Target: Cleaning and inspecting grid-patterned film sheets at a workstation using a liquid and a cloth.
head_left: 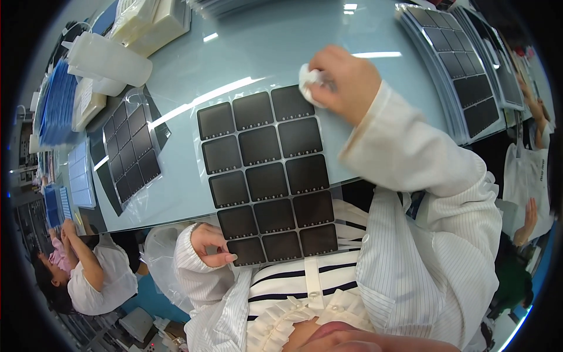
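A clear sheet bearing rows of dark rounded panels (261, 146) lies partly on the table, its near end reaching over the edge toward me. My left hand (212, 245) pinches the sheet's near left corner, thumb on top. At the far right corner, my right hand (342, 82) is closed around a crumpled white wipe (311, 85). The wipe touches or hovers just at that corner panel; I cannot tell which. Slight blur shows on the right hand and cuff.
A smaller sheet of dark panels (130, 146) lies to the left. Stacked panel sheets (454, 64) stand at the right. White squeeze bottles (108, 58), blue sheets (57, 102) and a pale box (158, 26) fill the far left. Co-workers (99, 276) sit at both sides.
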Available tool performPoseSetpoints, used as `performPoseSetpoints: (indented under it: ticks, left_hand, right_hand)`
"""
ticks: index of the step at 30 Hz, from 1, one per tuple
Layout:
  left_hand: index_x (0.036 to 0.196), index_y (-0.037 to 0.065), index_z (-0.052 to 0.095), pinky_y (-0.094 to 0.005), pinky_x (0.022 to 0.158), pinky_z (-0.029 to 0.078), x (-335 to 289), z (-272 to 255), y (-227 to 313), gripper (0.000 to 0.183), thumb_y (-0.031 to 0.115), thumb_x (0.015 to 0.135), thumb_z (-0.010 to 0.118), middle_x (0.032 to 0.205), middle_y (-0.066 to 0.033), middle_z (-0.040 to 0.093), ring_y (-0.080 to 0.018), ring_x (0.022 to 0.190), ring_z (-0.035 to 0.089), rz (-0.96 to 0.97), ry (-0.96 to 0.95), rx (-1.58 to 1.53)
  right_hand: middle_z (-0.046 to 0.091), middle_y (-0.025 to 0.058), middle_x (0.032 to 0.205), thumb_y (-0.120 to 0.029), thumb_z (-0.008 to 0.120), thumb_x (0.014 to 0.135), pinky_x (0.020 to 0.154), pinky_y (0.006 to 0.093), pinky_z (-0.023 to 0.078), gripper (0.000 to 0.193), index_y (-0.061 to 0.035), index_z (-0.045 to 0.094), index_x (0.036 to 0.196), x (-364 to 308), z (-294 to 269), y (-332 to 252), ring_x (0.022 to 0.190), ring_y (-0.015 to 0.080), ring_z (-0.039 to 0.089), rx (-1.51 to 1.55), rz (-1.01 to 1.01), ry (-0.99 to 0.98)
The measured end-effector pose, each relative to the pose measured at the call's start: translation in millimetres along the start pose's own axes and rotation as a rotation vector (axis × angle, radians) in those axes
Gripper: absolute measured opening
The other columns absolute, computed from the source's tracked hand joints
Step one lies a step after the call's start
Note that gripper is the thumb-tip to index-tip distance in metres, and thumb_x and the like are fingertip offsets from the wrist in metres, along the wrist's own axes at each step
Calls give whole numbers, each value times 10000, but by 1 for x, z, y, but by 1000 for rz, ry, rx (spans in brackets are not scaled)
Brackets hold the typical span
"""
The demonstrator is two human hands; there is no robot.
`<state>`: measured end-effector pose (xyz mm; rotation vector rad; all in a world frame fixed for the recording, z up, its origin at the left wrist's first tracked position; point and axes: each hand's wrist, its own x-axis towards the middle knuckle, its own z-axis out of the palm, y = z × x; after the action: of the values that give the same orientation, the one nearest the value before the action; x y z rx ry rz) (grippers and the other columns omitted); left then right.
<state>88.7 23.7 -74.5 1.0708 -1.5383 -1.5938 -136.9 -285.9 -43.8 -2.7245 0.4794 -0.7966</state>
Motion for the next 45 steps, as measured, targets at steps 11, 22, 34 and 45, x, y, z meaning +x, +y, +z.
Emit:
performPoseSetpoints:
  ticks: [11,22,34,45]
  left_hand:
    - [569,16,536,-241,515,394,1,7,5,256,115,787,625,585,-61,572,-114,544,541,-304,156,-51]
    - [870,-11,608,-243,524,448,32,54,10,79,29,814,568,659,-99,613,-159,523,571,299,292,-215]
    - [1244,-71,385,-253,499,499,28,67,66,400,2,856,451,797,-137,625,-178,539,601,-418,542,-700]
    - [1380,-3,132,-301,503,542,54,52,54,566,5,892,420,589,-65,551,-224,521,626,-319,790,-466]
  right_hand:
    - [600,85,790,-120,684,690,568,243,497,229,-35,593,882,-8,-19,46,647,160,614,-85,211,236]
    - [617,43,770,-158,700,750,522,163,418,253,-24,607,943,-21,-61,14,625,68,581,395,358,324]
    - [598,3,745,-174,697,754,440,149,283,254,-42,613,954,-44,-76,5,526,16,443,453,592,346]
    - [632,63,783,-193,705,748,522,176,438,246,-32,622,915,-47,-73,-8,608,89,594,467,506,324]
